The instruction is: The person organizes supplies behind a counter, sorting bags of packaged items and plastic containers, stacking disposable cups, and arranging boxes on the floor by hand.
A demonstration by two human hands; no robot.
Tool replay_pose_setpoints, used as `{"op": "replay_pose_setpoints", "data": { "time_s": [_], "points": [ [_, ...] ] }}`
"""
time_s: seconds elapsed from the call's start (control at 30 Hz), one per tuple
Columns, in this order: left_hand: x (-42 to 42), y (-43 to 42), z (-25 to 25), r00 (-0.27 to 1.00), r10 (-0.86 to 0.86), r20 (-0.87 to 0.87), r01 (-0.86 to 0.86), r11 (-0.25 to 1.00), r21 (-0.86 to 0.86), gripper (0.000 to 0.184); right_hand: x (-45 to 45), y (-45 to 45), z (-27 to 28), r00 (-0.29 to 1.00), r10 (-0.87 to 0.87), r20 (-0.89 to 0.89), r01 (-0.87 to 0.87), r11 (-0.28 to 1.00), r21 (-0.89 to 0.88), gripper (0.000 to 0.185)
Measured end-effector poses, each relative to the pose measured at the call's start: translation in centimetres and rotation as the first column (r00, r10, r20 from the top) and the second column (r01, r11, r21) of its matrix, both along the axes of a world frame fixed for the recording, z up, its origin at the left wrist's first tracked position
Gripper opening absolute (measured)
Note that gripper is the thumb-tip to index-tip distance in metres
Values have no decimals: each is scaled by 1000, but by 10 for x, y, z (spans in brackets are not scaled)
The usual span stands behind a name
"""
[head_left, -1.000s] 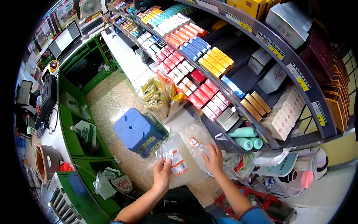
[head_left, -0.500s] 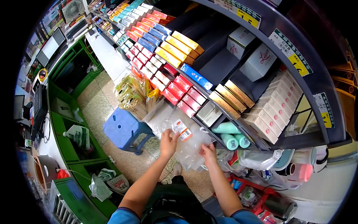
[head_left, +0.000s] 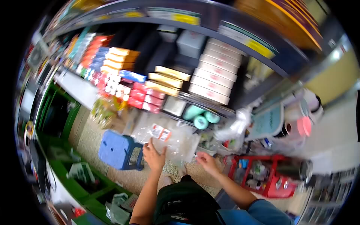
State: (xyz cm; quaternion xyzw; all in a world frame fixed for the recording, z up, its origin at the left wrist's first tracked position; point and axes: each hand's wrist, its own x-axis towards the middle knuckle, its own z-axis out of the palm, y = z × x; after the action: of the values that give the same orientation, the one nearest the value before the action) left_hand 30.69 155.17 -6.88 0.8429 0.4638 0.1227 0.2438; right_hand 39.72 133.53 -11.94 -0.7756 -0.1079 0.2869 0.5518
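A clear plastic bag (head_left: 177,145) with an orange-and-white label (head_left: 161,132) hangs in front of me, below the shelf edge. At its lower left side is my left hand (head_left: 153,156), thumb and forefinger apart, the bag's film between them. My right hand (head_left: 208,162) is near the bag's lower right edge, its fingertips drawn together. Blur hides whether a bit of film is pinched there. What the bag contains, if anything, does not show clearly.
Shelves above carry rows of small boxes (head_left: 215,69) and teal rolls (head_left: 201,122). A blue stool (head_left: 114,150) stands left, beside bundled sticks (head_left: 105,112). Green cabinets (head_left: 80,187) line the left. A red crate (head_left: 279,180) with mixed items is at the right.
My view has turned to the right and is blurred. The bag and both hands sit lower against the shelf. My right hand has moved farther from the label, and its fingers are less clearly on the bag.
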Motion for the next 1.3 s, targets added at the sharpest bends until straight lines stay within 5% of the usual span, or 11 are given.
{"op": "replay_pose_setpoints", "data": {
  "time_s": [0.07,0.13,0.2,0.37,0.47,0.57,0.67,0.9,1.17,1.23,1.3],
  "points": [
    [-3,-2,0,999,-25,48,25,1000,-4,69,-33,-39,-12,981,-20,-191,29,999,45,27],
    [-10,-4,1,995,-88,57,88,996,2,69,-71,-88,-28,992,114,61,-93,956,-278,22],
    [-19,-4,-5,970,-159,182,143,985,97,66,-116,-130,-17,988,153,-1,-126,813,-568,28],
    [-52,-19,-6,878,-352,326,323,936,142,54,-237,-193,-23,884,33,-465,-382,626,-680,37],
    [-76,-42,-12,779,-484,398,515,857,35,36,-279,-206,-45,906,-57,-420,-273,681,-680,43],
    [-108,-77,-73,764,-376,524,630,611,-479,24,-270,-198,-19,890,-159,-427,-219,673,-706,43],
    [-110,-104,-72,914,-356,195,269,171,-948,20,-267,-204,-34,928,-179,-326,-144,636,-758,42],
    [-68,-134,-81,965,-261,-27,18,168,-986,26,-221,-248,-46,906,-244,-345,-130,616,-777,39],
    [20,-199,-183,929,249,-274,-270,-51,-961,43,-102,-344,-85,881,-46,-470,-348,610,-712,39],
    [48,-215,-208,863,335,-378,-357,-126,-926,43,-73,-374,-109,799,-155,-581,-280,759,-588,40],
    [75,-228,-238,817,448,-363,-365,-87,-927,46,-63,-388,-135,891,-126,-437,-234,696,-678,36]
  ]
}}
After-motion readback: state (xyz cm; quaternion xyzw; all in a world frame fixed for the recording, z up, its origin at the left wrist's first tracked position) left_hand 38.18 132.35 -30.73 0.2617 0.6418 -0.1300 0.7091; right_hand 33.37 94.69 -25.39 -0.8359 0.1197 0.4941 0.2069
